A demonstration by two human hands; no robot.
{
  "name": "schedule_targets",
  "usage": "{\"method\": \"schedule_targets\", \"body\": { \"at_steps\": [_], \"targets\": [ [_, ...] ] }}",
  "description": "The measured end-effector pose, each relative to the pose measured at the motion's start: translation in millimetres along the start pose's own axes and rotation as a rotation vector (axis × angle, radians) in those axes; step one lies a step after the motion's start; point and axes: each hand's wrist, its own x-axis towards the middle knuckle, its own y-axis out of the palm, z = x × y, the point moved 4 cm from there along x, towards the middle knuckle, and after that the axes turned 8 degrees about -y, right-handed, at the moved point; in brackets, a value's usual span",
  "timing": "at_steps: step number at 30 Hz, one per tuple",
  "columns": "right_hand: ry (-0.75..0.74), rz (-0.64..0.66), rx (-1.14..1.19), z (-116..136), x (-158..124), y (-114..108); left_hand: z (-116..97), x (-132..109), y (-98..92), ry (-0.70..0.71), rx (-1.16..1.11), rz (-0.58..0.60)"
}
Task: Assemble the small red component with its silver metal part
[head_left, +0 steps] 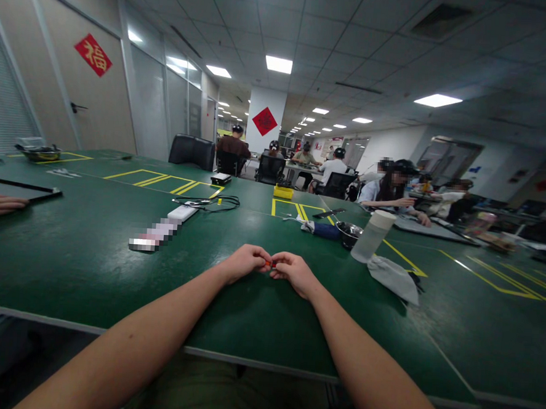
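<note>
Over the green table (235,225), my left hand (246,261) and my right hand (294,272) meet at the fingertips. Thumb and fingers of the left pinch a small orange-red piece (267,263). A small red piece (273,265) shows at the fingertips of my right hand, which is closed in a pinch too. Whether these are two parts or one joined object I cannot tell, as the fingers cover most of it. Both forearms reach in from the bottom edge.
Left of my hands lie a white power strip (183,212) and a black cable (215,202). To the right stand a metal bowl (349,235) and a translucent bottle (373,236), beside a grey cloth pouch (392,278). Another person's hand (0,205) rests at the far left.
</note>
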Motion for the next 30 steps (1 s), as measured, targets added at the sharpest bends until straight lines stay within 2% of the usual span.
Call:
{"method": "schedule_targets", "body": {
  "at_steps": [6, 15, 25, 30],
  "targets": [
    [-0.002, 0.002, -0.007, 2.3, -0.5, 0.8, -1.8, -2.0, 0.3, 0.002, 0.006, -0.011],
    [-0.003, -0.026, -0.062, 7.2, -2.4, 2.9, -3.0, -2.7, -1.0, 0.106, 0.137, -0.053],
    [-0.014, -0.021, -0.074, 5.2, -1.6, 1.8, -2.3, -1.2, -1.5, 0.004, 0.054, -0.054],
    [-0.021, -0.015, -0.058, 4.8, -0.9, 1.5, -0.4, 0.9, -1.1, 0.013, 0.017, -0.036]
  ]
}}
